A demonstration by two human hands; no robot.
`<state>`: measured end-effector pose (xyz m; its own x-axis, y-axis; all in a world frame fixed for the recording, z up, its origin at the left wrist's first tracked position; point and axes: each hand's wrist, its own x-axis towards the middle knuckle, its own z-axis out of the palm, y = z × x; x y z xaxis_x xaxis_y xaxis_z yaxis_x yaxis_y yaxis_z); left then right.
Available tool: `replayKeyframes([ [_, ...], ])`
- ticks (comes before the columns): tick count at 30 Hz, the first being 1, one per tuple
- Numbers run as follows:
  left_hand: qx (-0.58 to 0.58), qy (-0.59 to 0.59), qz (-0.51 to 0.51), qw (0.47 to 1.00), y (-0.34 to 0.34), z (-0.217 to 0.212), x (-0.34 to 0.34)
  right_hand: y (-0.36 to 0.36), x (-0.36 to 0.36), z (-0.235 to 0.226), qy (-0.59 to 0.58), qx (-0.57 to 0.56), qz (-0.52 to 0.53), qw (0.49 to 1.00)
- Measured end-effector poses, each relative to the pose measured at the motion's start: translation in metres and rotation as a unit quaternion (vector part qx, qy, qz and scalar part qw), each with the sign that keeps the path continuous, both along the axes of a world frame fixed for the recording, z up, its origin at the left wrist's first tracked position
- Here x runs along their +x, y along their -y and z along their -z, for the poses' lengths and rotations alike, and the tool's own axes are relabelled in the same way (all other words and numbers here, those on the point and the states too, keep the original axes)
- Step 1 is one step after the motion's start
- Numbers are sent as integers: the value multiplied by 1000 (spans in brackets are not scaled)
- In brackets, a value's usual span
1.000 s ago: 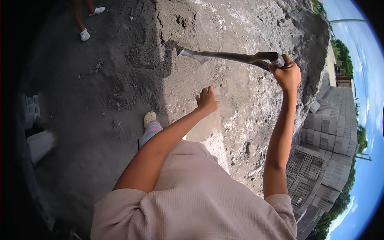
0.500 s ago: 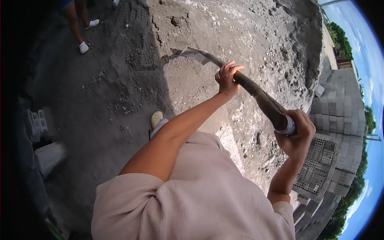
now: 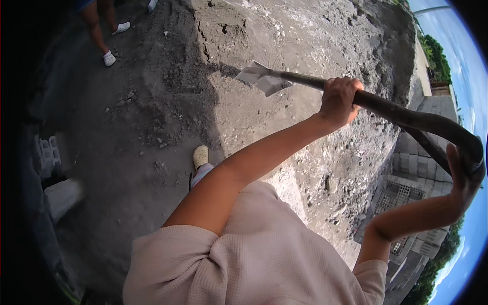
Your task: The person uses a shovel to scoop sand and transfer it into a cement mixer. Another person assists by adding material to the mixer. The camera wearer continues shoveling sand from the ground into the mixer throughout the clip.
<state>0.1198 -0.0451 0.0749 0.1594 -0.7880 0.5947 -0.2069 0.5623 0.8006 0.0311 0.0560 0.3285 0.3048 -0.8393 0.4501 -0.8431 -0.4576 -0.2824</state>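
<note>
Hands [image 3: 339, 99] [image 3: 465, 175] grip shut on shovel [image 3: 386, 109]; blade above sand pile [image 3: 305, 46].

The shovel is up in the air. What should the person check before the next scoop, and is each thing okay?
1. Left hand wrapped round the middle of the shovel handle: ok.
2. Right hand closed on the top end of the handle: ok.
3. Blade clear of the sand pile, lifted and not stuck: ok.
4. Own foot away from the blade: ok, it stands on the ground nearer the body.
5. Other person's feet out of the way: ok, they stand apart at the far left of the pile.
6. Anything on the blade: cannot tell.
</note>
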Motion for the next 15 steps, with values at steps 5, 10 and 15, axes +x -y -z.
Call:
replayKeyframes([
  [5,457,222,-21,861,-44,166,36,50,29,220,-82,255,88,959],
  [10,390,140,-36,910,-55,197,31,17,39,230,-72,261,62,961],
  [15,352,119,-75,925,-87,275,45,-68,58,253,-85,258,-45,961],
])
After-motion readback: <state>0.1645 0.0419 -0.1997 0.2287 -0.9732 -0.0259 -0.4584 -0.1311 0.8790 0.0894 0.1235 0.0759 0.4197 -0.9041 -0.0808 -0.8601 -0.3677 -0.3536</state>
